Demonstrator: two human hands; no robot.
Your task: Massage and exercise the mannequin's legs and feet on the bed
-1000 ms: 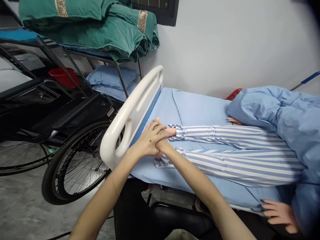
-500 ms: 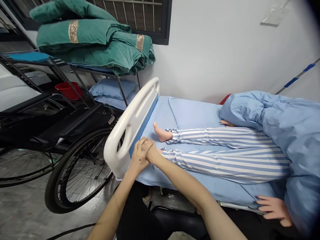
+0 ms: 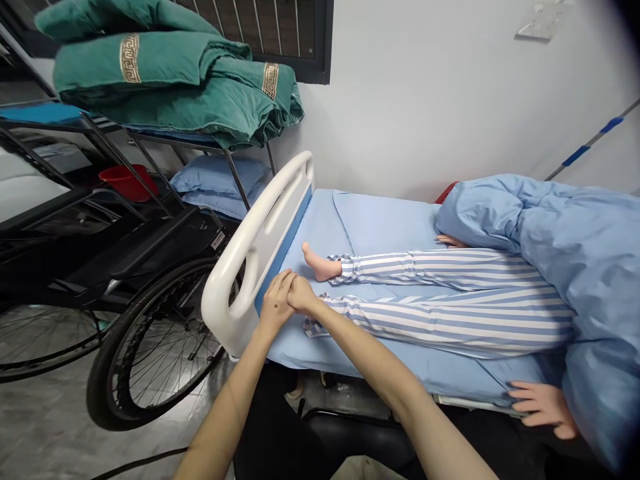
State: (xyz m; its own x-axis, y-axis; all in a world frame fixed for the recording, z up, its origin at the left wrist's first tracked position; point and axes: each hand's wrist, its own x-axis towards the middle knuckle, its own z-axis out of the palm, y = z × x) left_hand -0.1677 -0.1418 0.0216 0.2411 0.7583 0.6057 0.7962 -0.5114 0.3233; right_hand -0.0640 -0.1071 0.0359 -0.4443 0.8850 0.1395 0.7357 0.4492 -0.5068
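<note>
A figure that looks like a care manikin lies on the bed in blue-and-white striped trousers point(image 3: 450, 317). Its far foot point(image 3: 320, 263) is bare, toes up. My left hand point(image 3: 277, 301) and my right hand point(image 3: 303, 295) are pressed together at the end of the near leg, fingers bent and closed around the near foot. That foot is almost wholly hidden behind my hands. Just beside my right wrist shows the near trouser cuff point(image 3: 314, 327). Left of my hands stands the white footboard point(image 3: 245, 267).
A light blue quilt point(image 3: 595, 267) covers the upper body; one manikin hand point(image 3: 543, 407) lies at the near bed edge. On the left stands a wheelchair point(image 3: 145, 347). Behind it are a rack with folded green bedding point(image 3: 175, 93), blue pillows point(image 3: 215, 175) and a red bucket point(image 3: 129, 181).
The view has shifted slightly, so things sit a little further left and up. My hands stay together at the near foot; the right hand's fingers look more tightly curled, and more cuff shows.
</note>
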